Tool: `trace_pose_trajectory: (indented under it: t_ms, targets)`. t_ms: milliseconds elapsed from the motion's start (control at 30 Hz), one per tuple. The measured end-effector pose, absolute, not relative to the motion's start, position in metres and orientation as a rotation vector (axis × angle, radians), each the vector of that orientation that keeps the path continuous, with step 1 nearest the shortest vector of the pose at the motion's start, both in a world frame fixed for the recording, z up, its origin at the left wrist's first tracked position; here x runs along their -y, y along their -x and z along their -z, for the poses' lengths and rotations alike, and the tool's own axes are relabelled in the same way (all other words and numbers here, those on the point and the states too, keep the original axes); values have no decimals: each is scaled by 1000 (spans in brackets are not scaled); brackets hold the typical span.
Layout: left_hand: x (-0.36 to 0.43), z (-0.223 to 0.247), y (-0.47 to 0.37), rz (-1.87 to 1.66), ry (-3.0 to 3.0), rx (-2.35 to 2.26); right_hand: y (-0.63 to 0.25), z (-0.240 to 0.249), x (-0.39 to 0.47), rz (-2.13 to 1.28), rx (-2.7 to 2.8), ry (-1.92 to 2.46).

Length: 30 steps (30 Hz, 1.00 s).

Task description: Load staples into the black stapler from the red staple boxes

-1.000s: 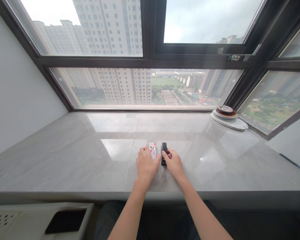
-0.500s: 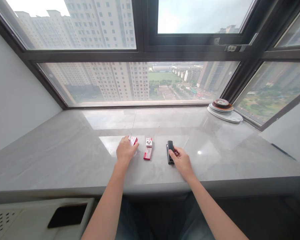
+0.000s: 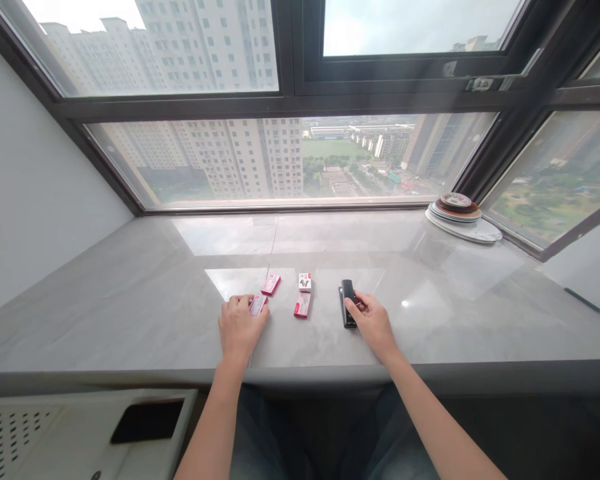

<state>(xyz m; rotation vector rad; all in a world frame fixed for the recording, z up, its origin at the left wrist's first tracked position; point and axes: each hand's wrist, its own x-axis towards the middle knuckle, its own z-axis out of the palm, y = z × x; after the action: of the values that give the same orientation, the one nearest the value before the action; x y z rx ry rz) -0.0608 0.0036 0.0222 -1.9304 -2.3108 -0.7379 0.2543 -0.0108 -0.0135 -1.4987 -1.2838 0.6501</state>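
Note:
My left hand (image 3: 241, 327) has its fingers and thumb around a small red-and-white box (image 3: 258, 305) low on the grey counter. Just beyond it lies another red-and-white box (image 3: 271, 285). To the right, a white box with a dark picture (image 3: 305, 282) sits directly behind a pink-and-red box (image 3: 302, 305). My right hand (image 3: 373, 320) grips a black stapler (image 3: 348, 303) from its right side, thumb on top. The stapler stands on the counter, its long side pointing away from me.
A stack of plates (image 3: 457, 212) stands at the back right corner by the window frame (image 3: 280, 107). The counter's front edge (image 3: 320, 375) runs below my wrists. A pale perforated unit (image 3: 80, 440) is at the lower left.
My left hand has moved back toward me and slightly left, uncovering the farther red-and-white box; the nearer one now shows in its fingers. My right hand stays on the stapler. The view has shifted slightly.

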Motion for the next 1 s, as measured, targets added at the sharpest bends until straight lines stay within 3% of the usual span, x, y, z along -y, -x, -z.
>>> trace_pose_trajectory:
  t_ms: [333, 567, 767, 1000]
  targets:
    - [0, -24, -52, 874, 2308, 2129, -245, 12, 15, -668, 1294, 1477]
    - [9, -20, -29, 769, 2417, 2124, -268, 0, 7, -865, 1361, 1464]
    - [37, -31, -27, 759, 2887, 1729, -265, -25, -6, -832, 1634, 1350]
    - [32, -27, -17, 698, 2924, 1686, -232, -41, -11, -846, 1749, 1354]
